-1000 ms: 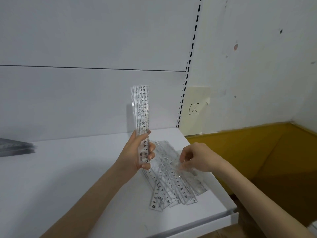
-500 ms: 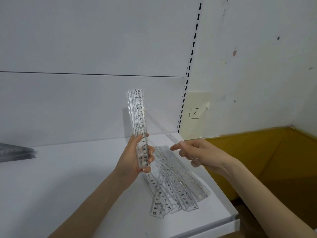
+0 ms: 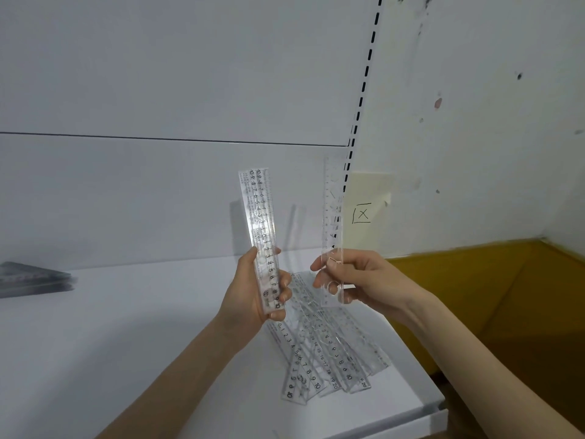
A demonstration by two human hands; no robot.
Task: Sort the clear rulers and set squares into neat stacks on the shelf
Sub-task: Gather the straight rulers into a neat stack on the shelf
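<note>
Rulers (image 3: 319, 350) lie heaped on the white shelf (image 3: 110, 327) — left hand (image 3: 253, 289) grips an upright bundle (image 3: 261, 223), right hand (image 3: 357, 280) pinches one clear ruler (image 3: 332, 217).

Two bare forearms (image 3: 177, 369), slim fingers (image 3: 286, 278)

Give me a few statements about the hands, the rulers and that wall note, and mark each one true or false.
1. The left hand grips a bundle of rulers upright. True.
2. The right hand is empty. False: it pinches one clear ruler, also held upright.
3. The pile on the shelf is a squared stack. False: its rulers lie loose, crossing at angles.
4. A paper note on the wall shows a hand-drawn X. True.
</note>
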